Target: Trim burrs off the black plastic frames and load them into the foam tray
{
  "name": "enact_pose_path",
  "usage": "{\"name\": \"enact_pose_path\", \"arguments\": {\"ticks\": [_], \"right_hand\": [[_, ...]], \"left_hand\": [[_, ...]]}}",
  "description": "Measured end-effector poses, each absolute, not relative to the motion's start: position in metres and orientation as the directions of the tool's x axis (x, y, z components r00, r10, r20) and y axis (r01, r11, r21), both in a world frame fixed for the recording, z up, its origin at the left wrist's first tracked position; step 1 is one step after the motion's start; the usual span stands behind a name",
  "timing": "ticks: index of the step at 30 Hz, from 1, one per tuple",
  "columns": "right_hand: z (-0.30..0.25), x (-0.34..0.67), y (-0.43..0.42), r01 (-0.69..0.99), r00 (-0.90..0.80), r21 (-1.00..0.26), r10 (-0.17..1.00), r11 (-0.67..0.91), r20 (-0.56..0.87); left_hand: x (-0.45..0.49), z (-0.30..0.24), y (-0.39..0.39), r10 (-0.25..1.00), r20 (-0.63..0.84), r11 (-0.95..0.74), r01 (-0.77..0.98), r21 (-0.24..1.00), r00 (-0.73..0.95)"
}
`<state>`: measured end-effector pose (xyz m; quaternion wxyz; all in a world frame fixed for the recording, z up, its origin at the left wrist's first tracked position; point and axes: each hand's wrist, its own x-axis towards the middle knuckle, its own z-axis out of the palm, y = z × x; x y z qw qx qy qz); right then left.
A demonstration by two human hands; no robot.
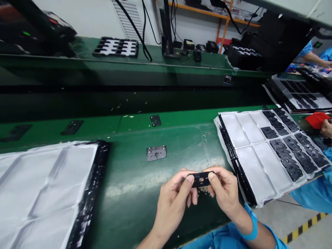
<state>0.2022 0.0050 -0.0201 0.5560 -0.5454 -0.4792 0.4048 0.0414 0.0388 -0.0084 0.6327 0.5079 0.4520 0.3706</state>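
Note:
A small black plastic part (201, 180) with a square opening in its middle is held up above the green bench. My left hand (174, 197) pinches its left end between thumb and fingers. On its right end, my right hand (225, 190) grips in the same way; a blue band circles that wrist. Behind the hands, a flat dark plate (156, 153) lies on the bench, with a smaller black plate (155, 120) farther back. Small light scraps (205, 190) lie on the bench under the held part.
To the right, a white compartment tray (255, 152) holds rows of black plates. A stack of white trays (49, 186) fills the left. More black parts (72, 127) lie along the bench's back strip. A co-worker's hand (327, 128) is beside a red box (317, 120) at far right.

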Motion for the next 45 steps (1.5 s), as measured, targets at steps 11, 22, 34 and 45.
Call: {"name": "enact_pose_path", "arguments": {"ticks": [11,22,34,45], "right_hand": [[-0.019,0.200,0.010,-0.086,0.209,-0.994,0.975,-0.060,-0.077],[-0.023,0.195,0.012,-0.112,0.100,-0.971,0.969,-0.213,-0.224],[-0.023,0.183,0.009,0.179,0.086,-0.980,0.993,-0.092,-0.078],[-0.037,0.185,0.020,0.409,0.031,-0.912,0.999,-0.020,-0.008]], "left_hand": [[0.036,-0.007,0.037,0.929,-0.194,0.214,-0.032,0.976,0.315],[0.018,0.000,0.042,0.826,-0.345,0.411,-0.057,0.910,0.446],[0.007,-0.015,0.050,0.832,-0.430,0.462,-0.011,0.887,0.350],[-0.056,-0.004,0.093,0.940,-0.219,0.093,0.423,0.901,0.261]]}}
